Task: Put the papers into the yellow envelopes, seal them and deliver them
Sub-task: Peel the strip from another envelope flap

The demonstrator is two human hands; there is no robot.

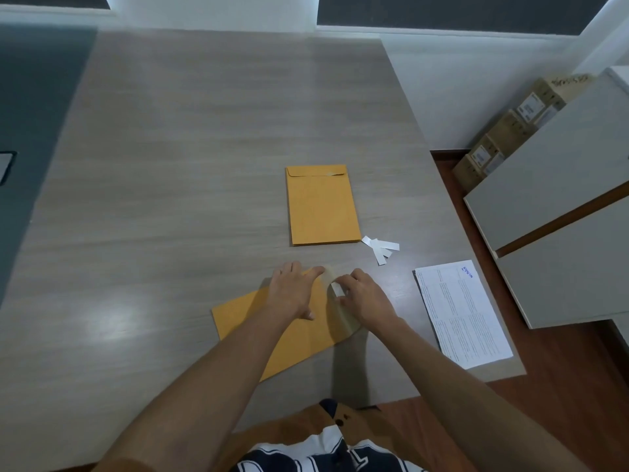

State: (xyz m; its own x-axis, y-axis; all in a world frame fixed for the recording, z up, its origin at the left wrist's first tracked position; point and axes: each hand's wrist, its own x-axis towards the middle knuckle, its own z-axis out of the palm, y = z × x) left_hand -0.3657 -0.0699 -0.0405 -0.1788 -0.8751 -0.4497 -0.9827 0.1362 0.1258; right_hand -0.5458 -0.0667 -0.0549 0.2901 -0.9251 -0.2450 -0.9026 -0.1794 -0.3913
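Both forearms reach in over the near envelope (258,321), lying angled on the surface (170,165). Left hand (292,291) presses flat on it, right hand (364,298) pinches a white strip (337,289) at the flap. Sealed envelope (323,206) sits further back, spare strips (379,248) beside it, printed papers (463,311) off right.

Grey wood-grain table (204,148), white wall (459,80), reddish wooden floor (561,386), grey cabinet (561,199), stacked cardboard boxes (503,134)
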